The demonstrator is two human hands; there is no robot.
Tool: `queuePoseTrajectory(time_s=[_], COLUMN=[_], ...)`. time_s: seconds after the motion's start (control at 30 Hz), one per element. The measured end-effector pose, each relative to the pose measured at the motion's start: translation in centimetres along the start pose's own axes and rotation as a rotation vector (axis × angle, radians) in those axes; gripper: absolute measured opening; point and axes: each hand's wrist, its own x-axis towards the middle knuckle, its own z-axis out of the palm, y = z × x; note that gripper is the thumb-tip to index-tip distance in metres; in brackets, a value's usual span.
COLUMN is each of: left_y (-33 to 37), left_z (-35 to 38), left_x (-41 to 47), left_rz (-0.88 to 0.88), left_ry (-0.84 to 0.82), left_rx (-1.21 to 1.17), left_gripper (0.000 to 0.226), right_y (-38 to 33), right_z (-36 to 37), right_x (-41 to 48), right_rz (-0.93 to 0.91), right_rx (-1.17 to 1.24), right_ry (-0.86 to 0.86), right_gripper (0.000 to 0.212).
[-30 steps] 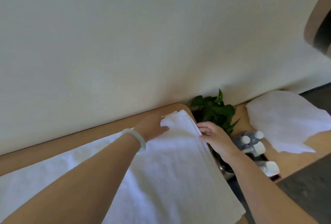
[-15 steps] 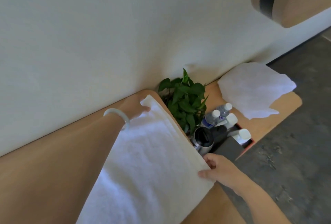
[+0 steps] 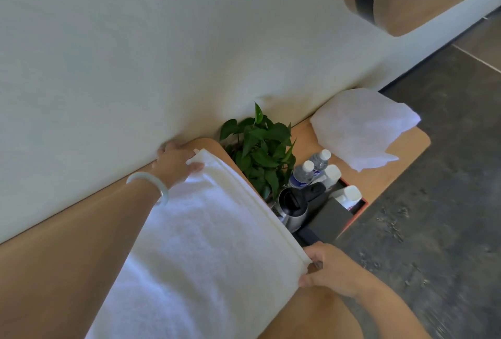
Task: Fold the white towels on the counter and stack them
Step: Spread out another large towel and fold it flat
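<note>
White towel lies doubled on the counter, with its stacked layered edge running diagonally from the far corner by the wall to the near corner at the counter's front.

1. Left grip: I hold the far corner of the towel, thumb on top of the cloth, remaining fingers beneath or behind it. A pale bracelet sits on this wrist.
2. Right grip: I pinch the near corner of the layered edge, thumb below and curled fingers above. This corner is at the front edge of the counter.
3. The towel is stretched between both grips; its surface is flat, and its lower end runs out of view.

Adjacent items, to the right of the layered edge:
- green plant, against the wall, just beside the towel's far end;
- steel kettle, lid open, partly hidden by the towel edge;
- two water bottles with white caps, between plant and tray;
- red-rimmed tray holding white containers.

Second towel, white and crumpled, lies unfolded at the far right end of the counter, well apart from both grips.
</note>
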Motion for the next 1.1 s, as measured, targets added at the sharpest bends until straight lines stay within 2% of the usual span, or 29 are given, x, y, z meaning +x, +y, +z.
queuePoseTrajectory(time_s=[0.1, 0.23, 0.33, 0.4, 0.47, 0.53, 0.6, 0.63, 0.7, 0.73, 0.83, 0.93, 0.97, 1.03, 1.07, 1.1], left_y=[0.5, -0.1, -0.3, 0.1, 0.5, 0.3, -0.2, -0.5, -0.6, -0.6, -0.2, 0.4, 0.7, 1.1, 1.3, 1.5], left_z=[-1.1, -2.1, -2.5, -3.1, -3.7, -4.3, -4.6, -4.6, -4.1, -3.5, -2.0, -2.2, -2.5, -2.6, -2.2, -1.8], left_x=[0.0, 0.2, 0.5, 0.5, 0.4, 0.4, 0.7, 1.0, 1.4, 1.5, 1.4, 1.6, 1.6, 1.6, 1.5, 1.3], left_rz=[0.055, 0.018, -0.061, -0.098, -0.115, -0.110, -0.053, -0.009, 0.093, 0.118, 0.159, 0.166, 0.167, 0.198, 0.210, 0.209], left_ry=[-0.090, -0.151, -0.244, -0.335, -0.462, -0.538, -0.473, -0.368, -0.165, -0.115, -0.119, -0.150, -0.144, -0.086, -0.061, -0.058], left_rx=[-0.129, -0.275, -0.193, -0.149, -0.374, -0.558, -0.572, -0.535, -0.417, -0.352, -0.202, -0.056, -0.065, -0.108, -0.106, -0.103], left_gripper=[0.056, 0.050, 0.058, 0.047, 0.030, 0.033, 0.041, 0.036, 0.012, 0.013, 0.025, 0.049, 0.045, 0.020, 0.018, 0.027], right_y=[-0.5, -0.7, -1.1, -0.9, -0.6, -0.5, -0.5, -0.4, 0.0, 0.1, 0.1, 0.3, 0.5, 0.8, 0.7, 0.6], right_z=[-0.4, -0.2, 0.0, 0.1, 0.0, 0.0, -0.2, -0.2, 0.0, 0.4, 1.5, 2.2, 2.3, 2.9, 3.1, 3.3], right_x=[0.1, 0.8, 0.8, 0.7, 0.7, 0.4, -0.1, -0.2, 0.1, 0.4, 1.3, 1.1, 1.0, 0.9, 1.1, 1.3], right_rz=[0.001, 0.004, 0.010, 0.031, 0.017, -0.046, -0.087, -0.087, -0.048, -0.011, 0.067, 0.085, 0.103, 0.151, 0.171, 0.188], right_rx=[0.015, -0.098, -0.144, -0.194, -0.199, -0.064, 0.065, 0.089, 0.065, 0.034, 0.011, 0.079, 0.090, 0.094, 0.095, 0.091], right_ry=[0.030, 0.057, 0.062, 0.053, 0.039, -0.014, -0.048, -0.034, 0.038, 0.074, 0.187, 0.305, 0.318, 0.330, 0.347, 0.371], right_gripper=[0.024, 0.019, 0.015, 0.015, 0.017, 0.021, 0.025, 0.025, 0.019, 0.017, 0.015, 0.018, 0.019, 0.020, 0.021, 0.023])
